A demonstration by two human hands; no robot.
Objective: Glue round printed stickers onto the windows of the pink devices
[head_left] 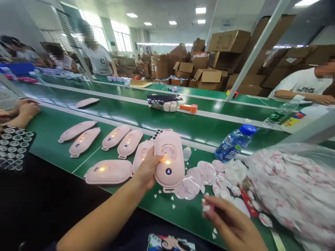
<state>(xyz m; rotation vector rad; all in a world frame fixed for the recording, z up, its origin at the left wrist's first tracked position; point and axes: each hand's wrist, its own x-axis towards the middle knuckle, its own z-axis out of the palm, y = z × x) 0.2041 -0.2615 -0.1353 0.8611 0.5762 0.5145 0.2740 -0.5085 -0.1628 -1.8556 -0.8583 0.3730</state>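
Note:
My left hand (149, 169) grips a pink oval device (170, 160) upright above the green table, thumb across its front. The device has loops at its ends, a round recess, glowing lights and a dark round display reading 4. Low on the right, my right hand (225, 219) is slightly blurred, its thumb and fingertips pinched together. A whitish spot shows at the fingertips; I cannot make out what it is. Several similar pink devices (109, 172) lie to the left, most of them lit. Round clear-and-pink stickers (192, 183) and small white scraps (173, 206) lie between my hands.
A large plastic bag of white-and-pink pieces (285, 188) fills the right side. Behind the stickers are a blue-capped bottle (234, 143) and a tiny clear bottle (187, 153). An orange handheld item (188, 108) lies farther back. Another person's hands (26, 109) rest at far left.

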